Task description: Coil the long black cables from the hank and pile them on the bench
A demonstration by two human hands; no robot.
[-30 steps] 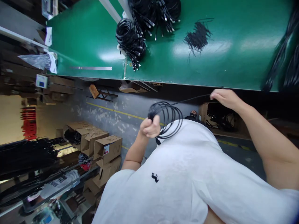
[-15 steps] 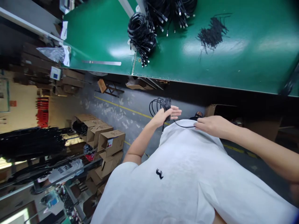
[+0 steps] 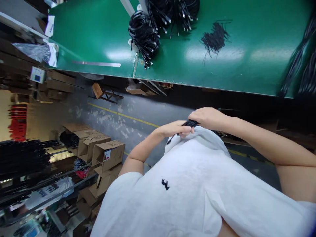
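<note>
Both hands meet just above the front of my white shirt (image 3: 192,184). My left hand (image 3: 174,129) and my right hand (image 3: 206,118) are closed on a bunched black cable coil (image 3: 189,123), of which only a short stretch shows between them. A cable end pokes out below my left hand. On the green table (image 3: 222,65) ahead lie coiled black cable bundles (image 3: 143,31) with metal plugs and a small heap of thin black ties (image 3: 214,38).
A metal ruler (image 3: 97,63) lies near the table's front edge. More black cables (image 3: 301,65) hang at the table's right end. Cardboard boxes (image 3: 108,154) and racks of black cables (image 3: 22,158) stand on the floor to the left.
The open loops of the coil have been gathered flat between the two hands. My right hand moved in from the right to meet my left hand over the shirt.
</note>
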